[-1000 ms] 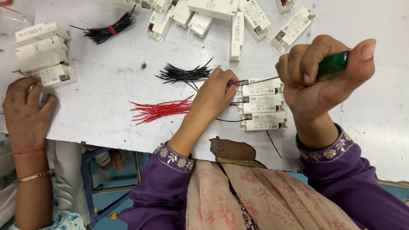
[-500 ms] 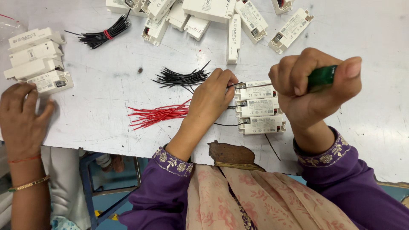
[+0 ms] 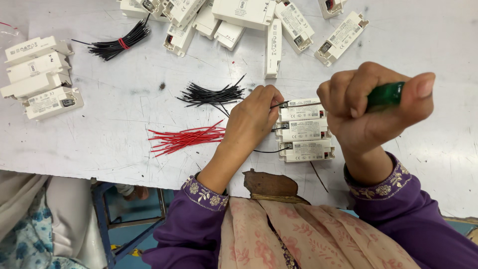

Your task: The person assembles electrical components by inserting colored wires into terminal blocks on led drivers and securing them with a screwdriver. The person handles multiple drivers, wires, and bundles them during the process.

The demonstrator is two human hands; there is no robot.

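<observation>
three small white driver boxes (image 3: 304,129) are seen stacked edge to edge on a scuffed white worktable (image 3: 114,124), just in front of a person in purple embroidered sleeves. the left hand (image 3: 254,117) is laid against the left ends of the boxes, its fingers curled and pinched on a thin black wire (image 3: 277,105) that is held at the terminal of the topmost box; a second black wire (image 3: 269,150) is seen trailing from the lowest box towards the wrist. the right hand (image 3: 371,107) is raised above and to the right of the boxes, clenched in a fist around a green-handled screwdriver (image 3: 384,94), with the thumb pressed over the handle's end; the thin shaft is pointed left towards the top box's terminal, though the tip itself is too small to be made out.

a loose bundle of black wires (image 3: 211,94) is spread just left of the left hand, and a loose bundle of red wires (image 3: 184,138) is laid below it, near the forearm. further off, a tied bunch of black wires (image 3: 117,45) is seen at upper left, a stack of four white boxes (image 3: 40,74) at the far left edge, and a scatter of more white boxes (image 3: 249,20) along the top of the table. a patterned garment of another person (image 3: 30,224) is visible at lower left.
</observation>
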